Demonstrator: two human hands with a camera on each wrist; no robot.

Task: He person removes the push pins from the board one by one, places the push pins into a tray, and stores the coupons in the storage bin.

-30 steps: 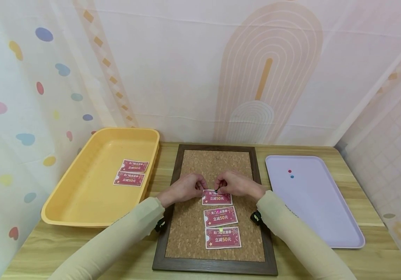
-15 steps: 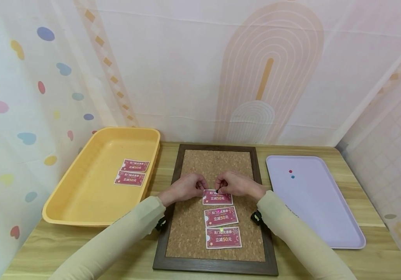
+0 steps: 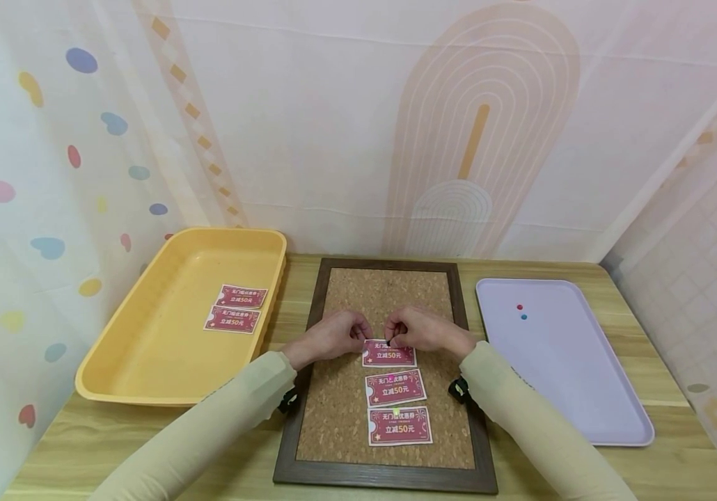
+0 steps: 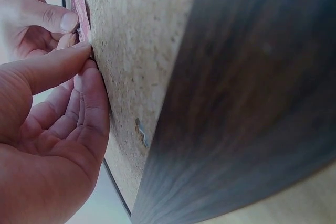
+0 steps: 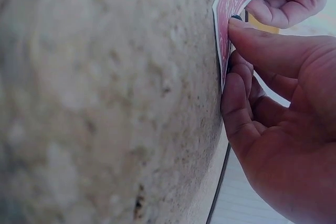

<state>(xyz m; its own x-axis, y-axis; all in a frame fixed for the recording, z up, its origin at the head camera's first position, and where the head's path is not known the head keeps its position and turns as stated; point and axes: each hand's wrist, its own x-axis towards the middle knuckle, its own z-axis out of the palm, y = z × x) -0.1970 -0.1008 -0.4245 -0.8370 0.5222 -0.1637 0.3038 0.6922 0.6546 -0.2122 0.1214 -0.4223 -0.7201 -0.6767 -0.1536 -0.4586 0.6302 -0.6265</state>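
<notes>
Left hand [image 3: 332, 336]: fingers pinching the top coupon's [image 3: 388, 353] left upper edge
Right hand [image 3: 420, 328]: fingers curling onto a dark pin [image 3: 390, 341] at the coupon's top
Top coupon: lying on the cork board [image 3: 346, 410], above two more coupons
Cork board: resting mid-desk [image 3: 70, 445]

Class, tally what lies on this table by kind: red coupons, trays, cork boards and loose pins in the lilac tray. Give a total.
Red coupons: 5
Trays: 2
Cork board: 1
Loose pins: 2
Total: 10
</notes>
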